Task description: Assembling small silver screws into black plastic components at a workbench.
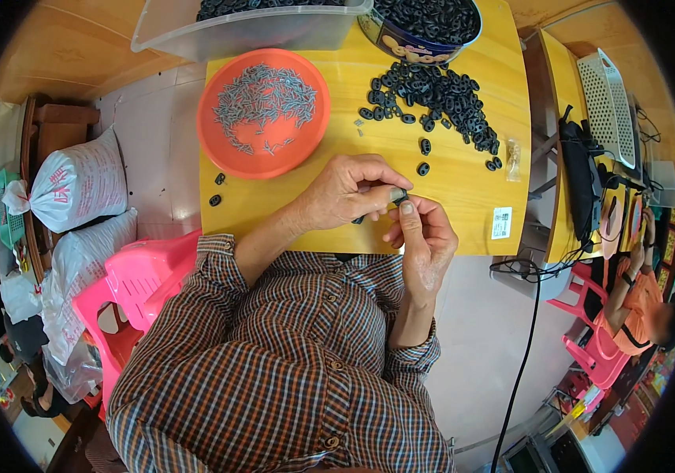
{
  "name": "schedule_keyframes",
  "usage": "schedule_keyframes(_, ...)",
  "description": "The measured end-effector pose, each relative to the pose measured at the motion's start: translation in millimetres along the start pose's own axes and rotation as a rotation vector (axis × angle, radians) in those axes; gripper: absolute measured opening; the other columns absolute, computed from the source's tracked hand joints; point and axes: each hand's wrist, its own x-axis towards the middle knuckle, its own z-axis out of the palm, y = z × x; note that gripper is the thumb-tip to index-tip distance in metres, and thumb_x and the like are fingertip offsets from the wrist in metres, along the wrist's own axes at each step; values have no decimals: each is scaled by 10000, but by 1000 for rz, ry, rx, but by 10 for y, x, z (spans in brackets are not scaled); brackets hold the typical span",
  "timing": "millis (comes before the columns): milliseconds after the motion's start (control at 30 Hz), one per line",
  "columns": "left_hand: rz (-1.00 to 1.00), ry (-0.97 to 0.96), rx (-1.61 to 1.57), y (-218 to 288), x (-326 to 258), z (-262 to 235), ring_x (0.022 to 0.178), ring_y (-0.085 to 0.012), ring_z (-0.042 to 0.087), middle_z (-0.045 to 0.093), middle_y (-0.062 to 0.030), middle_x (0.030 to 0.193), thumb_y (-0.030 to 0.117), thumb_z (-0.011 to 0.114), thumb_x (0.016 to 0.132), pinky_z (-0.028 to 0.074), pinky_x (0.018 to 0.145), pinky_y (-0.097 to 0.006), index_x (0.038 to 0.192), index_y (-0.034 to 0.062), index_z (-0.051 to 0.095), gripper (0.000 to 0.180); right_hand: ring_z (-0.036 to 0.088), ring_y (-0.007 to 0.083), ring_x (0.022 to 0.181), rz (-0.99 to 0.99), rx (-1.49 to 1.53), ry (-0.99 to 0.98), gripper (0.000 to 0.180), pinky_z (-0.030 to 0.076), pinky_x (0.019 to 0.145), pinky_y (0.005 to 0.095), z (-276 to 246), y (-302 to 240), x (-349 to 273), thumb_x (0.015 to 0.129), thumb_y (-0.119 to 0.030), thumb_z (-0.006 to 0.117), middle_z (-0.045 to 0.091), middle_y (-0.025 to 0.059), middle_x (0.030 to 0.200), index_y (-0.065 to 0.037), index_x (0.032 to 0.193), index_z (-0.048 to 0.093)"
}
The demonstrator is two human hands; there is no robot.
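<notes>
While beside both hands [384, 209]: orange plate [219, 142] (grey pins [265, 106] inside).

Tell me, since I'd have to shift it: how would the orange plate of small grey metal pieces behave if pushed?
The orange plate looks like thin plastic, so probably light and apt to slide on the smooth yellow table. Its rim is shallow, so the loose grey pieces could shift or spill if jolted.

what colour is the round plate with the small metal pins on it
Orange, seen clearly in the head view.
</notes>
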Motion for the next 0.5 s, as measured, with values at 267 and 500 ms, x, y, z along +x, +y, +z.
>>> schedule_keyframes(267,-183,-4,-1,38,1,-14,569,-50,558,581,-5,674,126,543,932,469,511,-191,1004,-20,625,182,474,64,456,126,50,52,175,351,422,183,8,0,16,917,-172,558,568,30,666,-16,837,558)
schedule_keyframes(500,-228,-12,-15,26,8,-5,550,-51,548,569,-1,663,166,544,937,461,483,-194,955,-16,617,197,466,60,453,177,102,37,181,336,408,187,-1,0,47,917,-176,551,550,22,651,-30,811,536)
